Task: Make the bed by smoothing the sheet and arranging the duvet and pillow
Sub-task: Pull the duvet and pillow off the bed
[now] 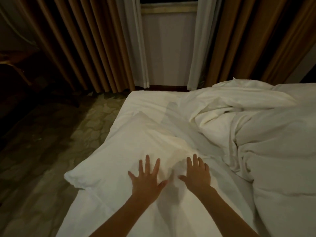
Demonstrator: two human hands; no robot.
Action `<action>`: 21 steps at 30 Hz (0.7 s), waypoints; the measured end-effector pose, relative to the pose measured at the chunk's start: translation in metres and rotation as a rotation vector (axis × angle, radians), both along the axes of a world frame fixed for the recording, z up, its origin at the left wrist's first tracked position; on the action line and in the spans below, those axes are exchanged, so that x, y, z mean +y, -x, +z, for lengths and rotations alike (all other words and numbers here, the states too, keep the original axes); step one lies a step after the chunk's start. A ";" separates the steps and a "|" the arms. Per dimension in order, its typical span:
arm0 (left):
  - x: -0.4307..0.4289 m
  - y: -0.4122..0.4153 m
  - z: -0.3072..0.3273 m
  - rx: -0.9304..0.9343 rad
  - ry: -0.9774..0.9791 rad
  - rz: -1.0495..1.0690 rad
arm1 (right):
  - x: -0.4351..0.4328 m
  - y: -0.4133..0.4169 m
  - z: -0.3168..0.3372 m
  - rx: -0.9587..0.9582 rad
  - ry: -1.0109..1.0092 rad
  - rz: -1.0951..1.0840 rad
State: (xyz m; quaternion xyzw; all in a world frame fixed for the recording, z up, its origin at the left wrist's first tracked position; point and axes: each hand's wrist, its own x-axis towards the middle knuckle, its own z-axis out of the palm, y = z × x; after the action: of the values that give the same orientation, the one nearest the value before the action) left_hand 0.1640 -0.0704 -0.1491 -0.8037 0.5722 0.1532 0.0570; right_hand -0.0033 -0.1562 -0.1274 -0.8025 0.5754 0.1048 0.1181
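- Head view: your left hand (147,179) and right hand (197,173) both lie flat, fingers (147,163) straight and spread, gripping nothing. They press down on white fabric at the near left part of the bed (135,97).
- Your left hand sits on the near edge of the pillow (119,147). The pillow lies slantwise along the bed's left side, with one corner poking out over the carpet (51,142).
- Your right hand rests just beside the left one, on rumpled cloth. Whether that is the pillow's end or the sheet, I cannot tell.
- The sheet (153,106) shows bare toward the far left corner. It looks fairly flat there, with soft creases closer to your hands.
- The duvet (256,134) is heaped in deep folds over the right half of the bed, not spread out.
- Judging from this, you are early in the job. Some smoothing is in hand, but the duvet needs drawing out flat, and the pillow needs squaring up at the head of the bed.
- Brown curtains (77,40) hang beyond the bed's far edge.
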 end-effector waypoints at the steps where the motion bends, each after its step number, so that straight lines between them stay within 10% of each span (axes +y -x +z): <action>1: 0.000 -0.005 -0.009 -0.004 -0.010 0.028 | -0.003 0.001 -0.010 0.020 -0.037 -0.009; 21: 0.001 -0.035 -0.068 0.334 0.065 1.000 | -0.046 0.004 -0.066 -0.031 -0.144 -0.007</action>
State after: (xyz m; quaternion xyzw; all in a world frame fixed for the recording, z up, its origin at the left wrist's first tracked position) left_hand 0.1988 -0.0699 -0.2169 -0.9445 0.1248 0.2698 -0.1400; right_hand -0.0073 -0.2024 -0.1935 -0.7915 0.5672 0.1330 0.1848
